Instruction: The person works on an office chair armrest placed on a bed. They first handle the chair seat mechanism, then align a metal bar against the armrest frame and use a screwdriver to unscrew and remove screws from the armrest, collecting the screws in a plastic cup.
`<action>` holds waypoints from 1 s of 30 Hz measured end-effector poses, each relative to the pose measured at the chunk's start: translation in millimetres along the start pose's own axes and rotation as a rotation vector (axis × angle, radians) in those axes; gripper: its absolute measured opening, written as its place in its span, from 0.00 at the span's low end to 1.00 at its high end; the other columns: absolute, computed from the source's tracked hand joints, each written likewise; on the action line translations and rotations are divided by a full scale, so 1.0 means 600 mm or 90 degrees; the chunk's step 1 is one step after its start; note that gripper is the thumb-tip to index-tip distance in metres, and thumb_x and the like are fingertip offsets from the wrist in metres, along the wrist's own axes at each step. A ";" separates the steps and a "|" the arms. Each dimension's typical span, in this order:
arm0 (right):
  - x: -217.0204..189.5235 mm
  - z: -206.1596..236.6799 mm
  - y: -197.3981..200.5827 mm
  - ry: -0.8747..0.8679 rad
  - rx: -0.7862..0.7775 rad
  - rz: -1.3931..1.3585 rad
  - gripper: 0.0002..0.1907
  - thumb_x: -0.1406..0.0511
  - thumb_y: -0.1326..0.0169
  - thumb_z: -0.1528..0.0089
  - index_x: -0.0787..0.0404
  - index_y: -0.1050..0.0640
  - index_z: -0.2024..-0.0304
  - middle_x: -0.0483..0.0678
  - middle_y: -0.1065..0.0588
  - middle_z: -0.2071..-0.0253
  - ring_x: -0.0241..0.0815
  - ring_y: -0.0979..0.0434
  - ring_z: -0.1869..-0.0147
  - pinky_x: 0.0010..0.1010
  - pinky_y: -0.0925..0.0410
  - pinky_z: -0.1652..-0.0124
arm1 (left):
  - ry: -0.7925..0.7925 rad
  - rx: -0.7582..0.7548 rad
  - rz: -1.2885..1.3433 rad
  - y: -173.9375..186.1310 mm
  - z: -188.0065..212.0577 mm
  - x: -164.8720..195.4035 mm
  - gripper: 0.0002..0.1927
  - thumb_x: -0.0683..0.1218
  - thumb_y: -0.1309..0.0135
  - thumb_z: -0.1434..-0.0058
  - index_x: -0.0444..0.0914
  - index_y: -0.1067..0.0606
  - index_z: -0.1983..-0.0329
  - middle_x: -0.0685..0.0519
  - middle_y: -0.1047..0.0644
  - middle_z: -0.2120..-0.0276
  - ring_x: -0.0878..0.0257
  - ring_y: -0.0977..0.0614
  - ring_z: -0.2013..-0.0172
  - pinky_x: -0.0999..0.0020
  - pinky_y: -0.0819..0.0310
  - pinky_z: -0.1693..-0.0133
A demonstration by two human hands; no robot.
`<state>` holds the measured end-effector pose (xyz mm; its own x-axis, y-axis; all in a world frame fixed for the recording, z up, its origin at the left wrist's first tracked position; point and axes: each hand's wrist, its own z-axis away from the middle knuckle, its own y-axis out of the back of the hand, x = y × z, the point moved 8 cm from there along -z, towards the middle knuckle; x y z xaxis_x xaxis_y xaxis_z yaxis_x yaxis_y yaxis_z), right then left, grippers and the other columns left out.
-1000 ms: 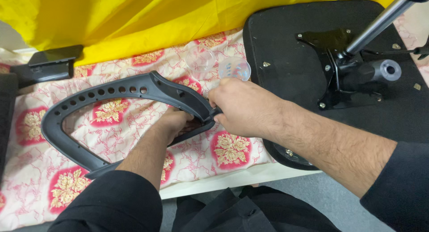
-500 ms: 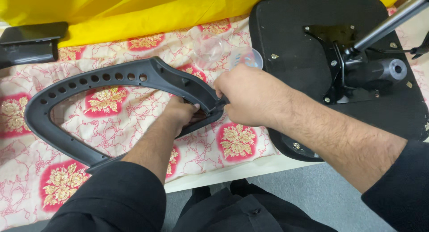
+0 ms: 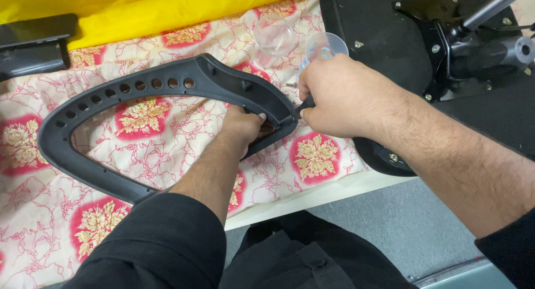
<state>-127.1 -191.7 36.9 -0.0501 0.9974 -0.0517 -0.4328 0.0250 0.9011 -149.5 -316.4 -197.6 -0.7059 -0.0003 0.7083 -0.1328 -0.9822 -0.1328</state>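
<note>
1. My left hand [image 3: 245, 127] reaches inside the black armrest [image 3: 145, 94], fingers curled around its right corner; the fingertips are hidden behind the frame.
2. My right hand [image 3: 340, 97] is closed on a dark tool [image 3: 304, 106] at that corner; the tool is mostly hidden, kind unclear.
3. The armrest lies flat on the floral cloth [image 3: 167, 138].
4. A small screw [image 3: 291, 84] lies beyond.
5. Two clear cups [image 3: 276, 35] follow.
6. The seat base [image 3: 379, 21] is cut off on the right.
</note>
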 end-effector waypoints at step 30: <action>-0.006 0.019 0.031 0.086 -0.031 0.095 0.21 0.57 0.40 0.38 0.56 0.21 0.44 0.56 0.19 0.66 0.50 0.14 0.58 0.38 0.22 0.53 | 0.003 -0.011 -0.013 0.005 0.010 0.009 0.13 0.37 0.53 0.32 0.38 0.30 0.45 0.45 0.17 0.59 0.56 0.13 0.65 0.62 0.15 0.60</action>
<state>-124.7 -194.2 59.0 -0.2366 0.9714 0.0209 -0.4538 -0.1295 0.8817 -149.3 -320.8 -190.2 -0.7058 0.0198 0.7081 -0.1587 -0.9786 -0.1308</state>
